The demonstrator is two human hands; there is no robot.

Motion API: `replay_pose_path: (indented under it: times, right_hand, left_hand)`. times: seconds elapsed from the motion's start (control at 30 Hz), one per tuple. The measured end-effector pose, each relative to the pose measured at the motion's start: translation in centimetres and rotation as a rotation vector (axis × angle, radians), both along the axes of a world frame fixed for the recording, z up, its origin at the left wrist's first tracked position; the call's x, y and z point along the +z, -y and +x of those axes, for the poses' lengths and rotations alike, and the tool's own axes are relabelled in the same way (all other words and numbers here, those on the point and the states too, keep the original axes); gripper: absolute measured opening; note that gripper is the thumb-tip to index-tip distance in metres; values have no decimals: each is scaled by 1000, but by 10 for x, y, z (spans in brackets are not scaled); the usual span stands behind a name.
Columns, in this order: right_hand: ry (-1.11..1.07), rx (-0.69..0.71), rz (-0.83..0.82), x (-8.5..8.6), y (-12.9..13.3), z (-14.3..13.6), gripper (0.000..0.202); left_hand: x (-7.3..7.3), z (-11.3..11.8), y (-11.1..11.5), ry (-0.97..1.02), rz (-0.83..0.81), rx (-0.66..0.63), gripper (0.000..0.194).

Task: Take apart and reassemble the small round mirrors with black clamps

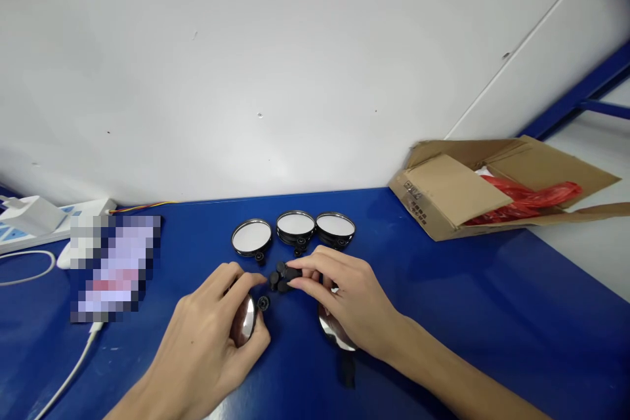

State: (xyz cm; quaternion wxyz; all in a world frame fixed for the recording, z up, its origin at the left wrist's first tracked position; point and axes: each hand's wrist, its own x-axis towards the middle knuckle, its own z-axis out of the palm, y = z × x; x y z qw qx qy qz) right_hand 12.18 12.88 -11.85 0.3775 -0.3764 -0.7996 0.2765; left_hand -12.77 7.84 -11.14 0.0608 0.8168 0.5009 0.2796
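My left hand is closed around the rim of a small round mirror, tilted up, with a black knob-like joint on its edge. The thumb and fingers of my right hand pinch a small black part at a cluster of black round-ended pieces on the table. Another round mirror lies partly hidden under my right hand, a black strip-like piece below it. Three round mirrors with black rims, the left, middle and right, lie beyond my hands.
On the right of the blue table stands an open cardboard box with a red plastic bag inside. At left lie a blurred-out phone, its white cable and a power strip. A white wall rises behind.
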Motion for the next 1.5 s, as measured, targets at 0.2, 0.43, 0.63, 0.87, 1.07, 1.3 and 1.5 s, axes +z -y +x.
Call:
replay_pose_path:
  times: [0.2,0.43,0.63,0.87,1.07,1.3,1.5]
  right_hand:
    - [68,-18,53,-6,0,-3,12]
    - [164,-47,160,-10,1,-6,8]
    - [259,-47,208,-10,1,-8,10]
    - [327,-64,246,-8,1,-8,10]
    - [294,-64,207,-2,5,-10,15]
    - [212,149,265,7,19,-15,20]
    - [253,154,353,6,21,-15,21]
  left_hand:
    - [0,2,1,-33,-91,8,18]
    - [-1,1,-1,-73,-115,15,22]
    - [-2,1,-1,-82,-127,8,25]
    - [-2,1,-1,-82,-120,15,24]
    - [-1,2,1,-1,-129,28,12]
    - [-1,2,3,110,-145,10,17]
    - [2,3,4,92,-106,-82,30]
